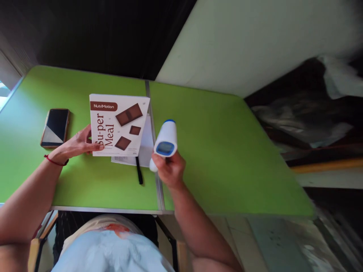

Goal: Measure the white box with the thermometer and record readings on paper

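My left hand (82, 142) grips the lower left edge of a white box (127, 136) printed with "NutriMotion", "Su-per Meal" and brown chocolate pieces. The thumb lies on its front and the fingers go behind. In my right hand (172, 169), closed round the handle, is a white and blue infrared thermometer (166, 138), its small screen facing me. It is held to the right of the box, apart from it. Beneath the box a sheet of paper (146, 143) lies partly covered, with a black pen (139, 172) sticking out below.
A phone (56, 127) lies left of the box on the green folding table (215, 151). A metal seam crosses the tabletop near the thermometer. Behind stand a dark panel (93, 37) and a pale wall (227, 41). Shelves with plastic bags (300, 117) are at the right.
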Motion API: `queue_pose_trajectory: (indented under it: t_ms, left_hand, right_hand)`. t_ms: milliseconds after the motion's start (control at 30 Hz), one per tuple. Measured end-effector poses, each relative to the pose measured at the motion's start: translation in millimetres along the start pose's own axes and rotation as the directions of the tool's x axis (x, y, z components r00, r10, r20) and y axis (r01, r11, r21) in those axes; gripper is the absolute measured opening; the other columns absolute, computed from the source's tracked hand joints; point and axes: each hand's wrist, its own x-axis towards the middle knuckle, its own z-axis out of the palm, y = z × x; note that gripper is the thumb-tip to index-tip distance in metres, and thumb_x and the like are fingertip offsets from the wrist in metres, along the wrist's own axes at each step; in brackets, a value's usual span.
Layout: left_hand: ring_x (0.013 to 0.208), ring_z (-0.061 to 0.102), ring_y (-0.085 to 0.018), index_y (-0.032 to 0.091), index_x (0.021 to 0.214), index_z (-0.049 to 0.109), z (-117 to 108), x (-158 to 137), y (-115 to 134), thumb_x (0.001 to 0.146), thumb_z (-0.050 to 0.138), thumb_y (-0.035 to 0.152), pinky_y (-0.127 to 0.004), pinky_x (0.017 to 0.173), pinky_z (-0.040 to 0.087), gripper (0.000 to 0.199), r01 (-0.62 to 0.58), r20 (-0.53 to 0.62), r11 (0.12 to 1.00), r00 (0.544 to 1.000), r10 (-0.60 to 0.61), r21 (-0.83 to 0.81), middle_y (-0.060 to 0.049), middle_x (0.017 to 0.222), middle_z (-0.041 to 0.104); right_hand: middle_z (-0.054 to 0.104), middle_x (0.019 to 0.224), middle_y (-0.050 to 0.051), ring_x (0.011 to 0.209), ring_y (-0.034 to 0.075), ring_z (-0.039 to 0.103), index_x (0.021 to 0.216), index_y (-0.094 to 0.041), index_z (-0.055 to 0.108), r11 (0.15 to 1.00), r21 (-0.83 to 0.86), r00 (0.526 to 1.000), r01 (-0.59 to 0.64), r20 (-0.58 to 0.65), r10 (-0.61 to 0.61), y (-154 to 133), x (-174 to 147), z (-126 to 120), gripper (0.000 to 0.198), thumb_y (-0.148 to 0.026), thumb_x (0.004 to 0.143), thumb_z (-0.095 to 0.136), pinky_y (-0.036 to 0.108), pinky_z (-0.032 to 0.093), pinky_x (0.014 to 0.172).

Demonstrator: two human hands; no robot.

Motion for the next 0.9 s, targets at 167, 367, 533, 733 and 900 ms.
queue_pose_trajectory:
  t_ms: [167, 367, 533, 733, 900]
  left_hand:
    - [0.087, 0.076, -0.027, 0.021, 0.149, 0.061, -6, -1, 3, 0.076, 0.097, 0.05, -0.03, 0.059, 0.055, 0.086, 0.09, 0.108, 0.996, 0.99, -0.092, 0.026, -0.014, 0.126, 0.081]
    - [0.093, 0.077, -0.029, 0.02, 0.152, 0.055, -6, 0, 2, 0.074, 0.098, 0.052, -0.029, 0.059, 0.057, 0.095, 0.123, 0.112, 0.992, 0.986, -0.122, -0.008, -0.016, 0.131, 0.08]
    - [0.092, 0.077, -0.027, 0.016, 0.143, 0.06, -5, -1, 6, 0.075, 0.098, 0.05, -0.029, 0.061, 0.058, 0.085, 0.126, 0.107, 0.991, 0.987, -0.121, -0.036, -0.017, 0.132, 0.08]
    - [0.108, 0.08, -0.033, 0.018, 0.144, 0.059, -5, 5, -8, 0.077, 0.097, 0.053, -0.035, 0.074, 0.066, 0.085, -0.024, -0.064, 0.999, 0.998, 0.021, -0.039, -0.018, 0.138, 0.077]
    - [0.099, 0.08, -0.028, 0.02, 0.148, 0.056, -5, 16, -34, 0.079, 0.092, 0.057, -0.041, 0.08, 0.068, 0.086, -0.052, -0.321, 0.943, 0.933, 0.164, 0.33, -0.018, 0.143, 0.072]
  right_hand:
    - [0.075, 0.111, 0.015, 0.099, 0.035, 0.072, 0.129, -0.019, 0.072, 0.862, -0.503, 0.998, -0.059, -0.019, 0.058, 31, 26, -17, 0.056, -0.055, 0.086, 0.073, 0.051, 0.061, 0.083]
    - [0.074, 0.109, 0.015, 0.098, 0.034, 0.07, 0.127, -0.019, 0.073, 0.712, -0.702, 0.992, -0.025, 0.073, 0.107, 50, 21, -16, 0.043, -0.047, 0.094, 0.071, 0.047, 0.061, 0.083]
    - [0.076, 0.113, 0.019, 0.104, 0.034, 0.071, 0.12, -0.017, 0.076, 0.7, -0.68, 0.966, 0.22, 0.052, -0.253, 39, 15, -8, 0.029, -0.035, 0.099, 0.069, 0.052, 0.061, 0.093]
    - [0.078, 0.087, 0.008, 0.077, 0.026, 0.072, 0.111, -0.022, 0.08, 0.76, -0.554, 0.924, 0.34, 0.348, -0.16, 21, -6, 19, 0.019, -0.034, 0.096, 0.079, 0.037, 0.061, 0.074]
    - [0.078, 0.088, 0.009, 0.078, 0.027, 0.073, 0.13, -0.02, 0.079, 0.78, -0.479, 0.895, 0.403, 0.385, -0.226, 21, -7, 23, 0.034, -0.019, 0.1, 0.062, 0.038, 0.062, 0.073]
